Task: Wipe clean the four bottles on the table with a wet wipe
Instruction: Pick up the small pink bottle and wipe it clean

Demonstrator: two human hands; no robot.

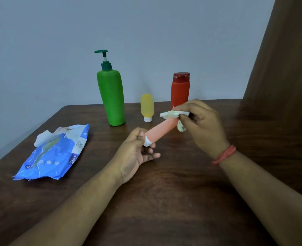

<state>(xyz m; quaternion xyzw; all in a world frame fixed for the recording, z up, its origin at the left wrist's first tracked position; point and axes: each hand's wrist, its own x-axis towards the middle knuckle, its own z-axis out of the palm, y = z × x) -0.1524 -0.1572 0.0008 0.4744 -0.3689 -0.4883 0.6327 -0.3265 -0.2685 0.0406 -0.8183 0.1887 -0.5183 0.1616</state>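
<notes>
My left hand (136,153) pinches the white-capped end of a pink tube bottle (161,129), held tilted above the table. My right hand (201,123) grips a crumpled white wet wipe (173,115) against the tube's far end. Behind them stand a tall green pump bottle (112,96), a small yellow bottle (147,106) resting on its white cap, and a red bottle (180,89) with a dark red cap, its base hidden by my right hand.
A blue pack of wet wipes (56,153) lies on the left of the dark wooden table (164,201), a white wipe poking out of its opening. A brown curtain (279,68) hangs at the right. A grey wall runs behind the table.
</notes>
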